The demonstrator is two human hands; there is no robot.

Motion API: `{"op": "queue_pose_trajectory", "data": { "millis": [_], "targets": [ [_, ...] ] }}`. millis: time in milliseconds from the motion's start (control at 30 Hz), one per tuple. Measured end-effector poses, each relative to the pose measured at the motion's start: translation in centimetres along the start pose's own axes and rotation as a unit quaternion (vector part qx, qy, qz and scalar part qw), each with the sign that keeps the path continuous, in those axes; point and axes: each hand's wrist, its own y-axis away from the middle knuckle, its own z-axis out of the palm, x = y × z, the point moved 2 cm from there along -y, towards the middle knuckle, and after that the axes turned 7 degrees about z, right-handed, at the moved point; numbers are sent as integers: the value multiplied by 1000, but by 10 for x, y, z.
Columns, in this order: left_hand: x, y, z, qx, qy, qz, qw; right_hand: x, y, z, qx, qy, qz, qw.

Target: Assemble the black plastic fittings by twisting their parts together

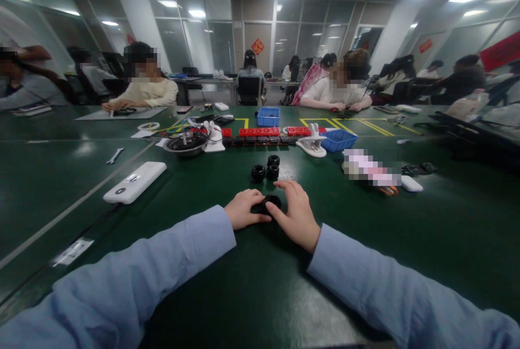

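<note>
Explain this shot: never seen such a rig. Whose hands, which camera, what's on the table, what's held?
No machine here: a person's bare left hand and right hand, in light-blue fabric sleeves. The one picture comes from a camera on that person's head, looking forward and down. Both hands curl around a black, ring-shaped piece at the dark-green tabletop; how firmly it's held isn't clear. Just beyond stand black, round, tyre-like pieces. To the left lie a white, rounded rectangular device and a silver metal wrench; farther back, two blue plastic trays.
</note>
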Motion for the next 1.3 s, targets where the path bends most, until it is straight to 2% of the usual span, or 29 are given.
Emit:
{"op": "queue_pose_trajectory", "data": {
  "millis": [267,433,600,967,1300],
  "targets": [
    [-2,0,1,1,-10,9,1000,3,-2,10,-33,33,30,998],
    [0,-1,1,6,-3,3,1000,2,-3,10,-31,43,39,998],
    [1,0,0,4,-6,-3,1000,1,-3,10,-56,57,52,995],
    [2,0,-1,4,-1,0,1000,0,-3,6,-60,44,-26,997],
    [-3,0,3,14,-14,10,1000,-1,-3,3,-83,35,-58,994]
  ]
}}
